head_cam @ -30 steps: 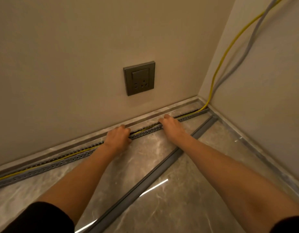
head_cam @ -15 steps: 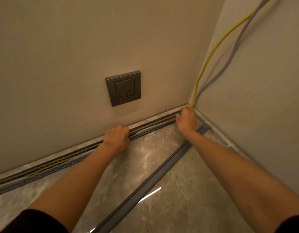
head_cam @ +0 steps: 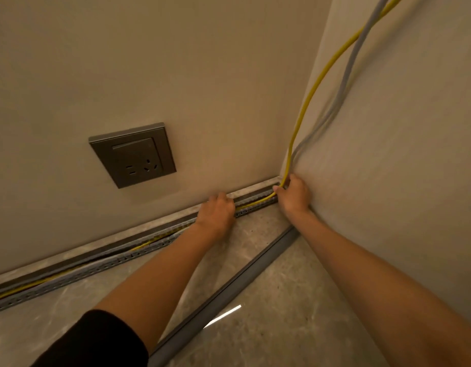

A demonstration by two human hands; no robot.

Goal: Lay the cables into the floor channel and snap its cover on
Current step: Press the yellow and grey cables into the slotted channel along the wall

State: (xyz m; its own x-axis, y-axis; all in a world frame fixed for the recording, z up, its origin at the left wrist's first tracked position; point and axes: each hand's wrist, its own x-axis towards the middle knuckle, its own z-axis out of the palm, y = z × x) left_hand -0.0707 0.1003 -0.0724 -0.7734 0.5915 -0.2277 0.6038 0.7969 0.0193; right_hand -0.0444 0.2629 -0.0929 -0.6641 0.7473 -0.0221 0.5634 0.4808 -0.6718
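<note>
The yellow cable (head_cam: 255,203) now lies in the perforated grey floor channel (head_cam: 117,260) right up to the corner, right of centre. The right hand (head_cam: 292,194) has slid along to that corner and pinches the cable at its upward bend, while the left hand (head_cam: 218,210) has followed, bent fingers down on the channel; whether they grip I cannot tell. Laying looks nearly done, but the smooth grey cable (head_cam: 345,75) hangs beside it and the long rigid cover (head_cam: 229,287) lies loose, diagonal on the glossy marbled floor (head_cam: 282,327).
</note>
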